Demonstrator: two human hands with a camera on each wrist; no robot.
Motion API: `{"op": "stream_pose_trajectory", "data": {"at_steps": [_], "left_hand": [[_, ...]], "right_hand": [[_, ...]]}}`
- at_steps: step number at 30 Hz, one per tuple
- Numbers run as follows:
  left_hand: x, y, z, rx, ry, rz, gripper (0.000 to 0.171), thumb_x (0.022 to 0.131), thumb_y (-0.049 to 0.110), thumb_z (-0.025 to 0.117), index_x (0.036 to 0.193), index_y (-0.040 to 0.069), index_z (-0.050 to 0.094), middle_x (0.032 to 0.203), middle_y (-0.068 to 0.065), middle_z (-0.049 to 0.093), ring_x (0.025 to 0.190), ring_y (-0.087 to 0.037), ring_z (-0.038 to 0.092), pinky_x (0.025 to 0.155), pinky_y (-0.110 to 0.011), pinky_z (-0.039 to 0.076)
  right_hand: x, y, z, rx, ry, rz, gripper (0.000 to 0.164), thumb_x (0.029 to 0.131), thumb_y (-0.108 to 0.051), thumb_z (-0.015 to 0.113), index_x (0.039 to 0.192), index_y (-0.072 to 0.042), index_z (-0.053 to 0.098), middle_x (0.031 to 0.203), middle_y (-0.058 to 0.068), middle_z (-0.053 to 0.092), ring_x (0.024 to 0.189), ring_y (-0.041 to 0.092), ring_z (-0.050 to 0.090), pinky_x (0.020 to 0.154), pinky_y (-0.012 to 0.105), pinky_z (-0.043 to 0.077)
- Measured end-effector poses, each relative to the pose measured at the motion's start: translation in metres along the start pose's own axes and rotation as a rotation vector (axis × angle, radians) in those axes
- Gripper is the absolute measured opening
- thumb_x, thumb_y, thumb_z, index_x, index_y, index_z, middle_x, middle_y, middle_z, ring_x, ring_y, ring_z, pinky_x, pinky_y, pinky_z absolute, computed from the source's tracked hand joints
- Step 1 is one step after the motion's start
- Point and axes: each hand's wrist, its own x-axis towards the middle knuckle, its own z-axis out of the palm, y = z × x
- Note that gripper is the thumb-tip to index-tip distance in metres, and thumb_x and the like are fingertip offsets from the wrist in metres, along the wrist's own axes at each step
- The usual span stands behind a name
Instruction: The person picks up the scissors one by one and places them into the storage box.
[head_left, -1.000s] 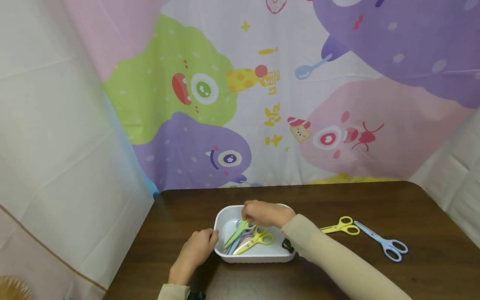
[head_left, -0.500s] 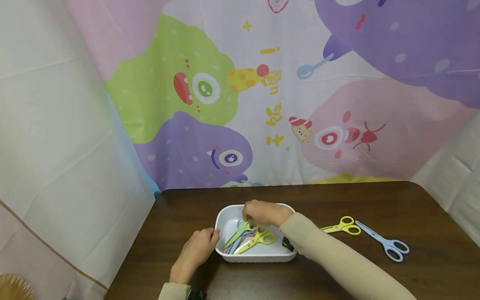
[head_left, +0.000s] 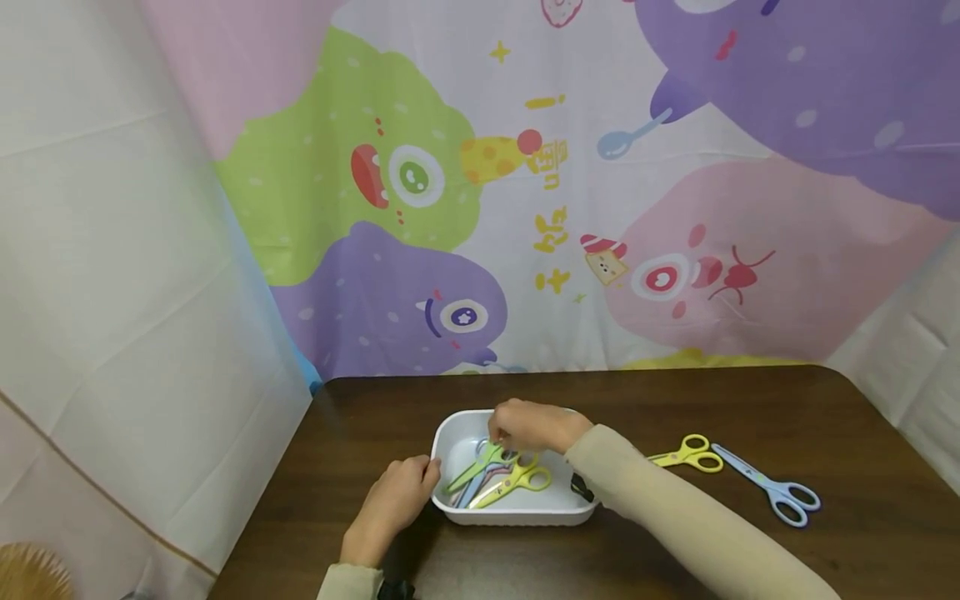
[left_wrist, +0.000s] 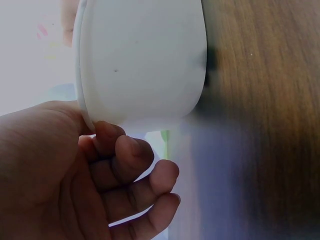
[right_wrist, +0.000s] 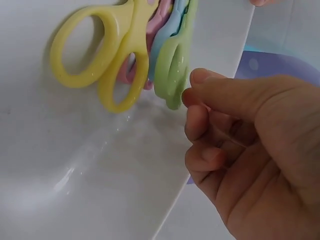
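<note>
Nearer the left edge of the counter (head_left: 360, 433), the white tray (head_left: 517, 517) is pinched by the left hand (head_left: 397, 496); whether green scissors (right_wrist: 166, 90) inside are gripped by the right hand's (head_left: 536, 427) curled fingers cannot be told.

White tray (head_left: 517, 518) — colourful scissors (head_left: 516, 481) inside

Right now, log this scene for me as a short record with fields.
Surface: dark brown table
Container: white tray
Left hand: grips the tray's rim
Right hand: over the tray, fingers close by the handle of the green scissors; contact unclear
Also in tray: yellow scissors, with blue scissors and pink scissors partly covered
Right of tray, on table: second yellow pair, partly hidden by the sleeve; second blue pair
Backdrop: cloth with cartoon figures
</note>
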Motion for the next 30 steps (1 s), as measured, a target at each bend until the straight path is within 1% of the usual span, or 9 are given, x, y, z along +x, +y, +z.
{"op": "stream_pose_trajectory", "data": {"at_steps": [4,5,8,11,12,13,18,22,30], "left_hand": [[0.000,-0.003,0.001,-0.015,0.014,0.020,0.033,0.103,0.032,0.053,0.075,0.015,0.060,0.082,-0.013,0.070,0.072,-0.031,0.066,0.059,-0.050,0.046],[0.001,-0.009,0.007,-0.006,0.033,0.045,0.036,0.104,0.034,0.050,0.076,0.016,0.060,0.081,-0.013,0.069,0.070,-0.031,0.065,0.058,-0.050,0.045],[0.001,-0.010,0.007,-0.011,0.042,0.058,0.040,0.105,0.038,0.047,0.076,0.015,0.060,0.081,-0.014,0.069,0.069,-0.032,0.065,0.057,-0.051,0.044],[0.001,-0.009,0.007,-0.012,0.027,0.042,0.036,0.105,0.035,0.050,0.077,0.015,0.061,0.082,-0.014,0.070,0.071,-0.032,0.066,0.058,-0.050,0.045],[-0.001,-0.003,0.002,-0.024,0.007,0.014,0.034,0.104,0.033,0.052,0.077,0.014,0.061,0.084,-0.014,0.070,0.073,-0.033,0.067,0.059,-0.050,0.046],[-0.001,-0.002,0.001,-0.023,-0.002,0.002,0.032,0.103,0.031,0.054,0.077,0.014,0.062,0.085,-0.014,0.071,0.074,-0.032,0.068,0.060,-0.050,0.047],[0.000,0.001,0.000,-0.009,-0.020,-0.026,0.030,0.104,0.029,0.055,0.078,0.016,0.062,0.085,-0.011,0.071,0.076,-0.029,0.068,0.061,-0.048,0.047],[0.001,0.000,0.002,-0.004,-0.011,-0.019,0.030,0.103,0.027,0.055,0.075,0.016,0.060,0.084,-0.011,0.071,0.074,-0.029,0.067,0.060,-0.048,0.047],[0.001,0.000,0.002,-0.009,-0.005,-0.020,0.032,0.103,0.027,0.055,0.073,0.017,0.058,0.081,-0.009,0.069,0.072,-0.027,0.066,0.060,-0.048,0.046]], "right_hand": [[-0.004,0.003,-0.002,0.006,0.019,-0.026,0.011,0.093,-0.004,0.072,0.101,-0.007,0.078,0.097,0.003,0.075,0.088,0.012,0.065,0.082,0.025,0.053],[-0.005,0.003,-0.003,0.009,0.020,-0.028,0.011,0.093,-0.004,0.072,0.102,-0.007,0.078,0.098,0.003,0.075,0.088,0.012,0.065,0.082,0.025,0.053],[-0.007,0.004,-0.005,0.022,0.015,-0.021,0.013,0.093,-0.005,0.072,0.105,-0.005,0.077,0.100,0.005,0.075,0.090,0.012,0.066,0.082,0.025,0.054],[-0.011,0.004,-0.008,0.038,0.008,0.002,0.015,0.093,-0.007,0.072,0.108,-0.005,0.077,0.101,0.005,0.074,0.092,0.013,0.066,0.084,0.027,0.054],[-0.012,0.004,-0.009,0.045,0.009,0.007,0.016,0.093,-0.007,0.072,0.108,-0.005,0.077,0.101,0.005,0.074,0.092,0.014,0.066,0.085,0.028,0.054],[-0.014,0.004,-0.010,0.049,0.013,0.012,0.016,0.093,-0.007,0.072,0.108,-0.005,0.077,0.101,0.005,0.074,0.092,0.014,0.066,0.085,0.028,0.054],[-0.026,0.005,-0.017,0.070,0.020,0.054,0.015,0.095,-0.011,0.073,0.108,-0.006,0.076,0.100,0.004,0.071,0.091,0.016,0.064,0.083,0.030,0.053],[-0.036,0.007,-0.021,0.088,0.036,0.080,0.018,0.096,-0.014,0.072,0.113,-0.006,0.075,0.105,0.006,0.071,0.094,0.017,0.065,0.083,0.032,0.053],[-0.054,0.013,-0.022,0.112,0.104,0.075,0.022,0.097,-0.016,0.072,0.115,-0.004,0.073,0.109,0.007,0.071,0.101,0.022,0.068,0.088,0.035,0.056]]}}
